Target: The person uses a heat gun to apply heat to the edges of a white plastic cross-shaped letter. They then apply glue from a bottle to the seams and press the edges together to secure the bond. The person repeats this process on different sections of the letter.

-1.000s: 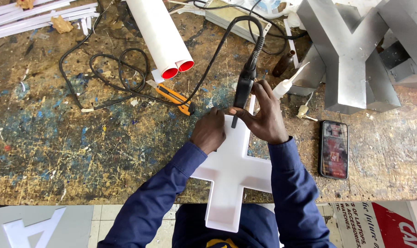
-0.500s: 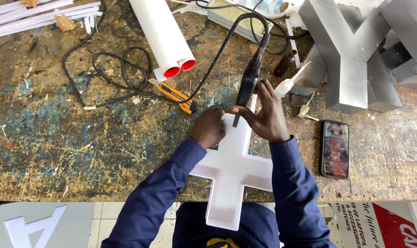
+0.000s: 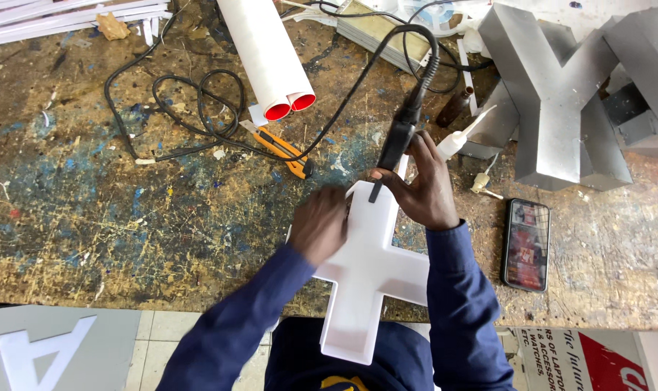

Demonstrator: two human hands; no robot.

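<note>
A white cross [image 3: 369, 271] is laid flat at the near edge of the bench [image 3: 90, 210], its lower arm overhanging the edge toward the person. The left hand [image 3: 319, 224] is pressed, fingers curled, on the cross's left arm; whether the edge is gripped cannot be told, as the hand is blurred. The right hand [image 3: 424, 190] is closed around a black corded tool [image 3: 395, 145], whose tip is set against the top arm of the cross. The tool's cord [image 3: 198, 108] is looped across the bench behind. An orange knife [image 3: 282, 150] is seen just left of the tool, below a white roll [image 3: 267, 54] with red ends. A phone [image 3: 526, 244] lies right of the right hand, and a metal letter [image 3: 560, 94] stands beyond it.
</note>
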